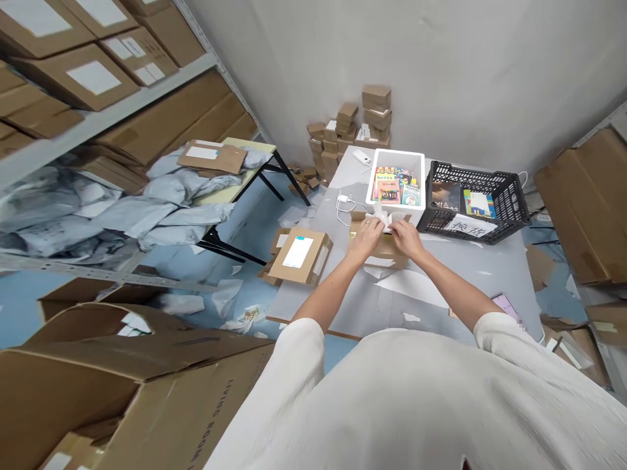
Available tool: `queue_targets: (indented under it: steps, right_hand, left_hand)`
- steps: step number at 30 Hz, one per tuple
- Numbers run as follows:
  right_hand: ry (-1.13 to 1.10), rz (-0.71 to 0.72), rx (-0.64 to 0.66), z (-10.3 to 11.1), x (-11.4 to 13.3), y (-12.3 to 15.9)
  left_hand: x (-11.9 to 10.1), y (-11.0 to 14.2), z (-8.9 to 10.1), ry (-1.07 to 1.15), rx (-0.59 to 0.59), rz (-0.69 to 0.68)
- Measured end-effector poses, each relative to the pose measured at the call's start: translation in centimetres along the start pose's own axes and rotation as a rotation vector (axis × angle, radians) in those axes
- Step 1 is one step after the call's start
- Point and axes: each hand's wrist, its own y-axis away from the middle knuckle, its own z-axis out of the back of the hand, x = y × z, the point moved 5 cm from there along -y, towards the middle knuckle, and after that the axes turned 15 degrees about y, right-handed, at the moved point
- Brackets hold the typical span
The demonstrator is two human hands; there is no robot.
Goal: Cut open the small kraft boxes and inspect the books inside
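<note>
Over a small cardboard box (pixel 392 247) on the table, my two hands work close together. My left hand (pixel 368 236) is closed, its fingers pinching a crumpled white sheet (pixel 379 213), paper or thin plastic; I cannot tell which. From the other side my right hand (pixel 405 236) pinches the same sheet. My forearms partly cover the box, and its contents are hidden. Just beyond stands a white foam box (pixel 420 183) with several colourful books (pixel 389 186) in it.
A black plastic crate (pixel 504 222) with books stands right of the foam box. At the table's left edge lies a labelled carton (pixel 313 261). A phone (pixel 507 305) lies at right, and a white cable (pixel 337 207) at left. Grey parcels (pixel 166 219) and a big open carton (pixel 196 391) fill the left.
</note>
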Motion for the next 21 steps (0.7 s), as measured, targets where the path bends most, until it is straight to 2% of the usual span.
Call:
queue_targets:
  steps: [6, 10, 13, 17, 19, 21]
  right_hand:
    - [-0.008, -0.06, 0.147, -3.4, -0.2, 0.6]
    - [0.027, -0.038, 0.238, -4.1, 0.6, 1.1]
    - [0.067, -0.028, 0.363, -4.7, 1.0, 1.5]
    - [0.136, -0.094, 0.455, -5.4, 0.6, 2.0]
    - [0.148, -0.117, 0.439, -5.6, 0.4, 2.1]
    - [0.141, -0.115, 0.402, -5.6, 0.3, 2.3]
  left_hand:
    - [1.6, 1.4, -2.2, 0.114, 0.098, 0.231]
    - [2.6, 1.2, -3.1, 0.131, 0.161, 0.407]
    - [3.0, 1.0, -3.6, 0.117, 0.19, 0.516]
    - [2.2, 1.2, -3.3, 0.152, 0.069, 0.44]
    - [1.7, 1.7, -2.9, 0.169, -0.002, 0.391]
    - [1.1, 2.2, -2.6, 0.19, -0.016, 0.358]
